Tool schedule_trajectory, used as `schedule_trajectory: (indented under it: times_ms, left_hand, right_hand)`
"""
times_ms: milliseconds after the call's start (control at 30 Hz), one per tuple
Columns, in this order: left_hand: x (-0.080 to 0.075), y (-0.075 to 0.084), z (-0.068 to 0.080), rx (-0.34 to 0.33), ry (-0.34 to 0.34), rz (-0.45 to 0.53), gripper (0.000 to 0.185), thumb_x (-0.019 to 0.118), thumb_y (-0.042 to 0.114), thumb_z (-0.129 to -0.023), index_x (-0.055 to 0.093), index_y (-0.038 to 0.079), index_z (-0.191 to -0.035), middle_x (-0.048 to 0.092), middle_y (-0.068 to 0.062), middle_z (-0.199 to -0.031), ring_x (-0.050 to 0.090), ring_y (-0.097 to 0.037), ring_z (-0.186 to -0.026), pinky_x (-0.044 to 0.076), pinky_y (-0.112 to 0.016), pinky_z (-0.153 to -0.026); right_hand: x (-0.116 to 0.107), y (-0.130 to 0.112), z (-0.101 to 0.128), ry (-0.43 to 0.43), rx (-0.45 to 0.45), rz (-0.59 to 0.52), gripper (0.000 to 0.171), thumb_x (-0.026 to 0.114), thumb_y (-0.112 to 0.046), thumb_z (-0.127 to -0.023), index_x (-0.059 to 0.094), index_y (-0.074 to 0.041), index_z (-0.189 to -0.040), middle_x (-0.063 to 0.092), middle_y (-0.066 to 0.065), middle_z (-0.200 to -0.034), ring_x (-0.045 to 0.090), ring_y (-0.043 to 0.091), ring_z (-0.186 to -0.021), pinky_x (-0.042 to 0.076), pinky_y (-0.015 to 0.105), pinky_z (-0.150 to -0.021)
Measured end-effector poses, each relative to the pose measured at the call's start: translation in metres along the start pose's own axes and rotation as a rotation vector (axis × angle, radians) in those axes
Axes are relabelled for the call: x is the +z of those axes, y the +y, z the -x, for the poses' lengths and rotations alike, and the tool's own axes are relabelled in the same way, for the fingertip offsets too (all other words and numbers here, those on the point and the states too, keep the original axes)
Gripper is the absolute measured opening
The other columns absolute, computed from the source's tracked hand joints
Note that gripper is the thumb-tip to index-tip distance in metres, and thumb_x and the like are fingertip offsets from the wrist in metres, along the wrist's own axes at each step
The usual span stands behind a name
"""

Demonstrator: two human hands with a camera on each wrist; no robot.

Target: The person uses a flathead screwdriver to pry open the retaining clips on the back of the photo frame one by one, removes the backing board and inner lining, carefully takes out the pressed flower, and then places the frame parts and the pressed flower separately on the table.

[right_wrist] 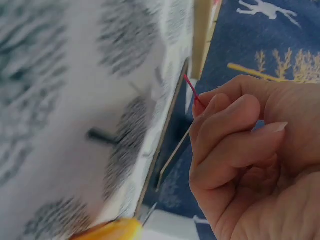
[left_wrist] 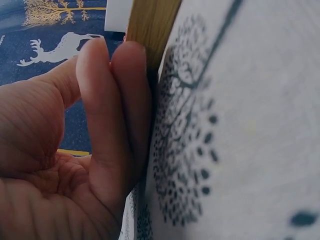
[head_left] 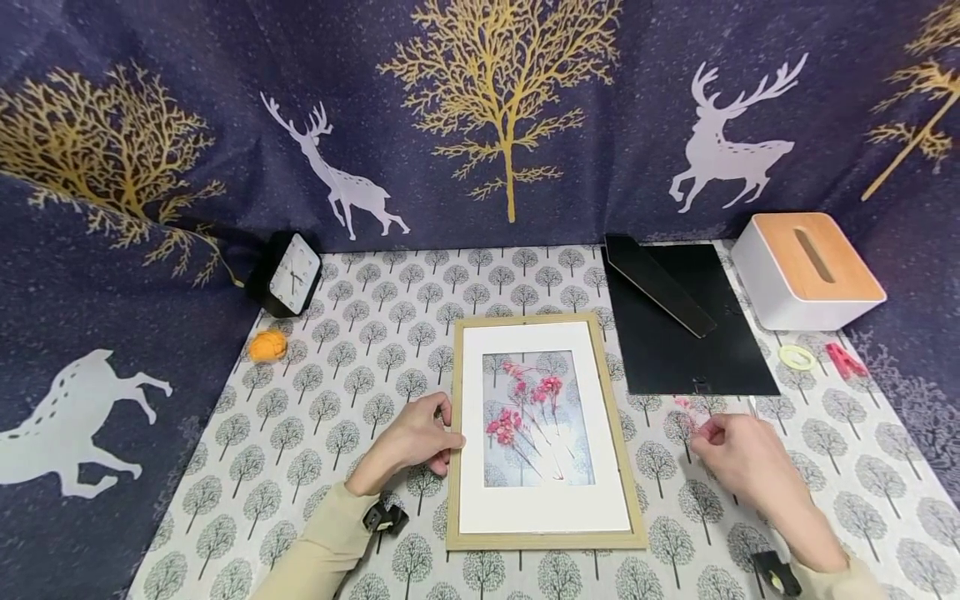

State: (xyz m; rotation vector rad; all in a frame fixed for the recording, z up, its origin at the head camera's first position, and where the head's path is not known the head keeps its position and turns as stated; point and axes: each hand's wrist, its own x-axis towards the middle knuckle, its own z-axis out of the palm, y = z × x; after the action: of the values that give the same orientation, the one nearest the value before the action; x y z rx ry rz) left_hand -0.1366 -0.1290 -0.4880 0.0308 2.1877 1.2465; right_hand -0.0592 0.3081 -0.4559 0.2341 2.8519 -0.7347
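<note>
Leftmost, a black clock [head_left: 288, 273] stands at the back of the table [head_left: 352, 350], with an orange ball [head_left: 267, 345] lying just in front of it — both well apart from your hands.

Your left hand [head_left: 408, 443] rests on the cloth with its fingertips [left_wrist: 120, 95] against the left edge of the frame [head_left: 543, 546]. The fingers lie close together and fairly straight, bracing the wood rather than curling round it, so that grip holds nothing.

The frame lies flat in the middle of the table, white mat inside, with pink dried flowers [head_left: 525, 408] spread across the opening.

Right of it your right hand [head_left: 738, 462] hovers just above the cloth, thumb and forefinger closed in a narrow pinch on a thin pink sprig [right_wrist: 192, 92]; its flower end [head_left: 684, 406] shows just beyond your fingers, near the front edge of the black backing board [head_left: 693, 350]. The board lies behind the hand, its stand flap raised. Further right sit a tissue box [head_left: 810, 267], a tape roll [head_left: 797, 357] and a red clip [head_left: 846, 361].

Now the risks, as I judge them. That stem looks brittle — squeeze harder or bend it and it may snap or shed petals. Your left hand only leans on the frame, so a nudge could slide it and disturb the flowers already laid. Carrying the sprig low across the mat could drag it through them.
</note>
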Motion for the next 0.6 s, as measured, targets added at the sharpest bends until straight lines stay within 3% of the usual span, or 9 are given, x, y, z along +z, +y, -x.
schedule_trajectory:
  times_ms: [267, 600]
  left_hand:
    - [0.000, -0.002, -0.001, 0.010, 0.005, 0.004, 0.030, 0.080, 0.002, -0.090, 0.053, 0.005, -0.102, 0.070, -0.011, -0.066, 0.066, -0.014, -0.047, 0.068, -0.034, -0.052]
    - [0.000, -0.002, 0.000, 0.009, 0.007, -0.006, 0.029, 0.080, 0.002, -0.090, 0.054, 0.004, -0.103, 0.071, -0.011, -0.067, 0.066, -0.014, -0.047, 0.067, -0.034, -0.051]
  right_hand:
    - [-0.003, 0.022, -0.001, -0.005, -0.011, 0.064, 0.015, 0.070, -0.017, -0.094, 0.076, -0.004, -0.090, 0.072, 0.005, -0.079, 0.061, 0.021, -0.073, 0.052, 0.039, -0.063]
    - [-0.004, 0.029, -0.004, 0.000, -0.022, 0.086, 0.015, 0.074, -0.017, -0.092, 0.077, -0.003, -0.089, 0.075, 0.009, -0.079, 0.067, 0.027, -0.074, 0.058, 0.049, -0.066]
